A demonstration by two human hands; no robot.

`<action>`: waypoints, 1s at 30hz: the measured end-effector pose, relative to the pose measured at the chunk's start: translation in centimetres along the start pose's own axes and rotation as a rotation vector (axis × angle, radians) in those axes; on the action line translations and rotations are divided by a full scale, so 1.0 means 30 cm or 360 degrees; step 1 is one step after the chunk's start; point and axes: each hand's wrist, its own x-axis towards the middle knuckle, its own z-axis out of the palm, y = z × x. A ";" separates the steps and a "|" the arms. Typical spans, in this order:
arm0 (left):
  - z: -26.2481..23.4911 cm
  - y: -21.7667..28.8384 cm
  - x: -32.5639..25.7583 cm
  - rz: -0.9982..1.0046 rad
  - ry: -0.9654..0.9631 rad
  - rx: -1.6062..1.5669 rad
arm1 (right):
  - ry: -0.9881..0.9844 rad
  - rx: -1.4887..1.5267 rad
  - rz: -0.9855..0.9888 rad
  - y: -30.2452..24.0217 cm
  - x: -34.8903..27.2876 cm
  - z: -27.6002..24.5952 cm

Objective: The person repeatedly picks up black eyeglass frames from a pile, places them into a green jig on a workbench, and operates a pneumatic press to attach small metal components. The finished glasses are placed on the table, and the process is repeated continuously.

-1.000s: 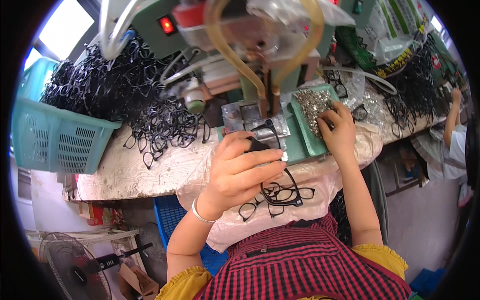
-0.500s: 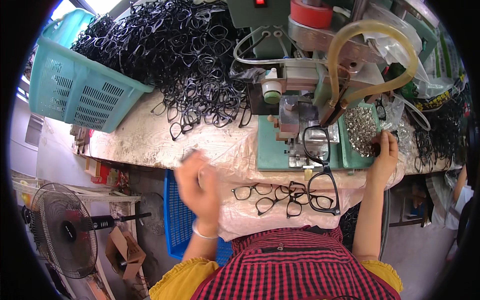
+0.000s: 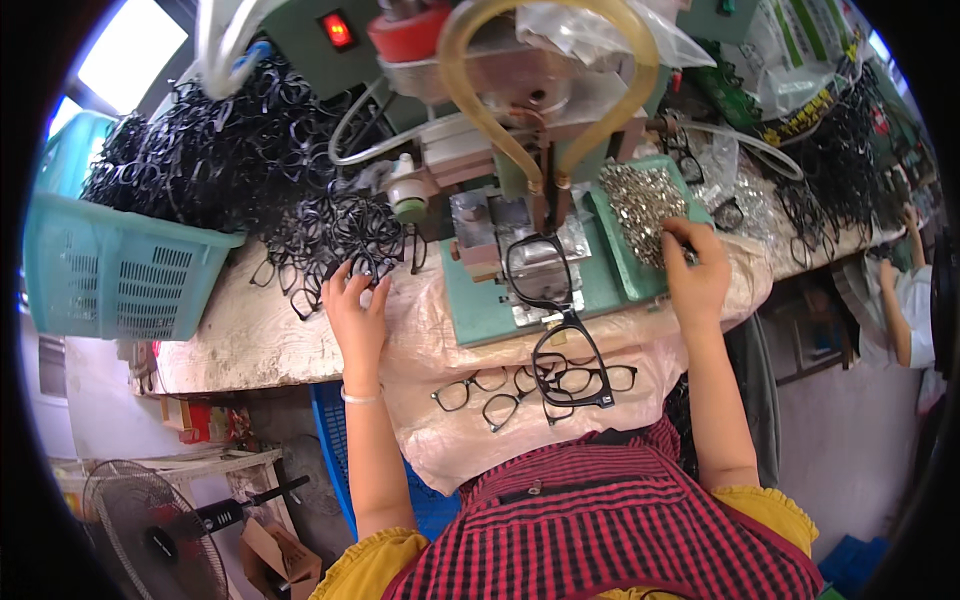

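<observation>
Spreading its fingers, the left hand (image 3: 355, 312) meets the pile (image 3: 240, 165); the right hand (image 3: 698, 272) bends its fingers at metal bits (image 3: 640, 205), hold unclear; one frame (image 3: 568, 318) sits under the machine (image 3: 490, 145).

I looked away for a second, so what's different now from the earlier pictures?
The left hand moved away from the black glasses frame at the machine, going left to the edge of the pile of frames; whether it grips one is unclear. The right hand stayed at the tray of shiny pieces, and that frame stayed at the machine.
</observation>
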 end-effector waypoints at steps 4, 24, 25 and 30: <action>-0.111 0.051 -0.043 -0.0168 -0.0044 -0.0386 | -0.0013 0.0043 0.0224 0.039 -0.050 -0.141; -0.381 0.563 0.174 0.0344 0.0272 -0.1846 | -0.0463 0.1338 0.0378 -0.383 0.086 0.117; -0.403 0.611 0.210 0.0538 0.0216 -0.1735 | -0.0493 0.1423 0.0413 -0.406 0.088 0.114; -0.396 0.652 0.278 0.0670 0.0307 -0.1197 | -0.0463 0.1465 0.0521 -0.463 0.055 0.088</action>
